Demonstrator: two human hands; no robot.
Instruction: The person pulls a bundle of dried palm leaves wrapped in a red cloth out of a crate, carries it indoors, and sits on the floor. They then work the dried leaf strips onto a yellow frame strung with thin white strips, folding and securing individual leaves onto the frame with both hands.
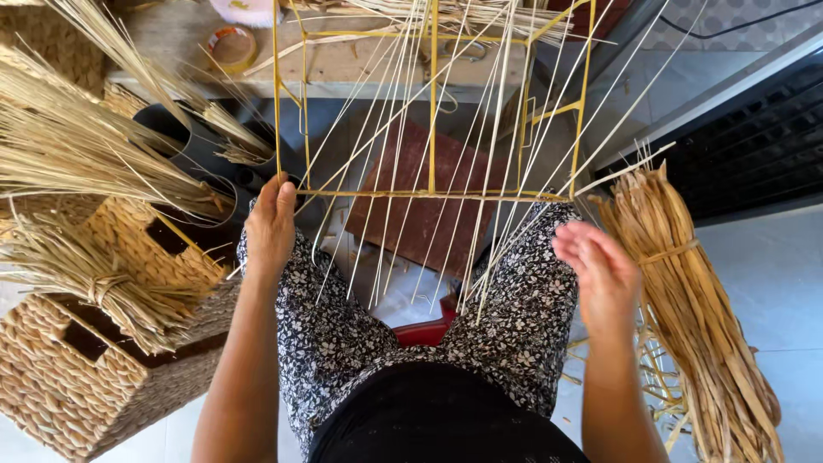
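A seated person in flower-print trousers works at a yellow wire frame (433, 111) propped across the knees, seen from above. Far left of the frame, woven baskets (81, 369) stand on the floor with tied bundles of pale straw (77, 154) lying over them. The left hand (271, 225) rests at the frame's lower left corner, fingers curled loosely toward the bottom bar; whether they actually pinch a strand cannot be told. Thin pale reeds (403, 171) run down through the frame and fan out over the lap. Behind the frame lies a reddish-brown board (429, 214). The right hand (597, 267) hovers just beyond the frame's lower right corner, fingers open and slightly bent, holding nothing. Right of the frame, a tied sheaf of broad tan strips (694, 317) lies on the floor.
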